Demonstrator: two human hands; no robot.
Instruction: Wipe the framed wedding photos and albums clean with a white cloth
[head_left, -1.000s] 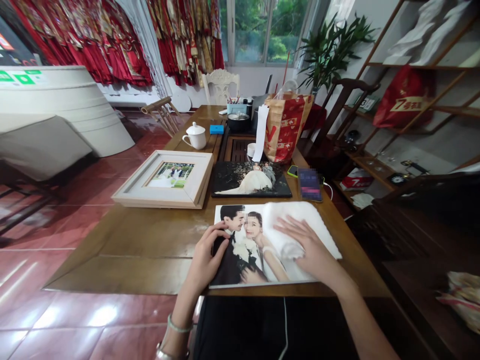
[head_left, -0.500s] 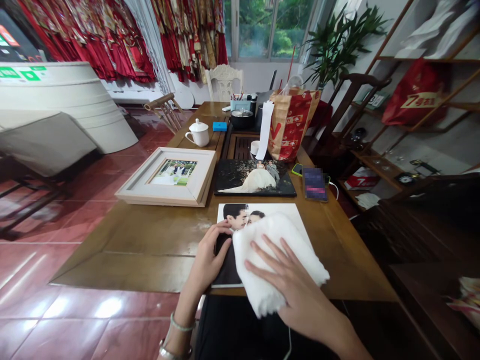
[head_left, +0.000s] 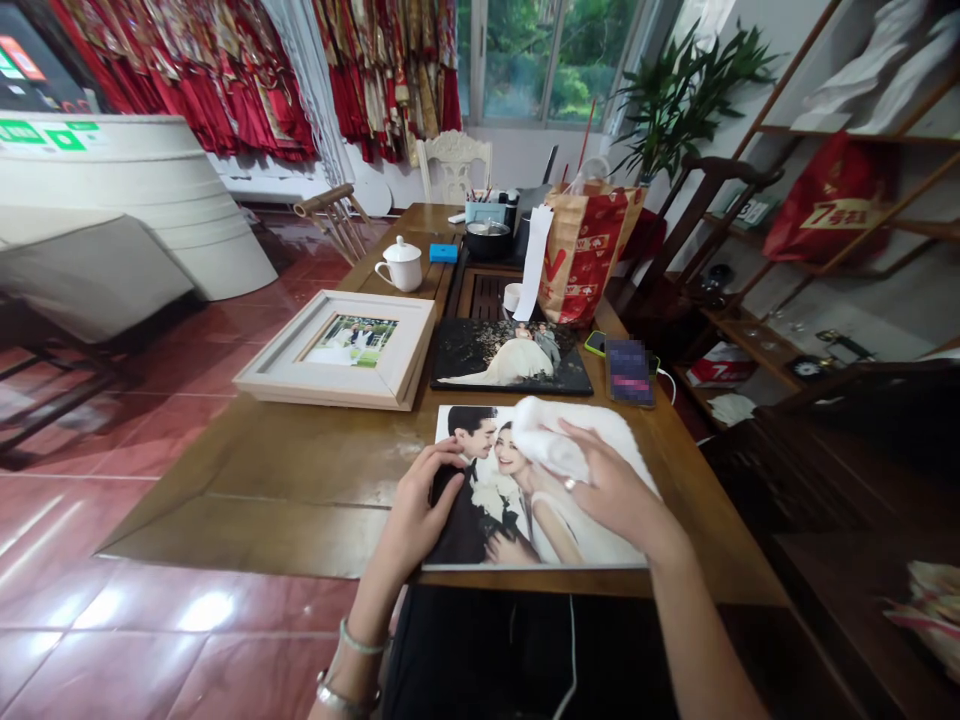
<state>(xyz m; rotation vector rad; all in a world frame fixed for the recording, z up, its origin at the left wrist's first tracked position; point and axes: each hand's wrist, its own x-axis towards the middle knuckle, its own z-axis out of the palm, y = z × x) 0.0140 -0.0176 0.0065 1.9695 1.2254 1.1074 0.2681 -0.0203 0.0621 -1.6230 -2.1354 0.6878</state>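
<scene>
A wedding photo panel (head_left: 517,520) lies face up at the table's near edge. My left hand (head_left: 427,500) rests on its left side, fingers and thumb lying apart on the surface. A bunched white cloth (head_left: 555,450) is gripped in my right hand (head_left: 607,490) over the panel's upper right part, and its loose end covers that corner. Just behind is a darker wedding photo panel (head_left: 510,358). To the left, a pale wooden picture frame (head_left: 274,370) with a small photo lies on what looks like another frame.
Behind the panels stand a paper bag (head_left: 585,260), a white lidded mug (head_left: 401,265), a blue box (head_left: 443,253) and a black pot (head_left: 487,240). A phone (head_left: 630,373) with a cable lies at the right edge of the wooden table (head_left: 262,480). Shelves (head_left: 780,340) are on the right.
My right hand has moved up and right across the panel and now bunches the cloth instead of lying flat on it. More of the photo shows. My left hand stays put.
</scene>
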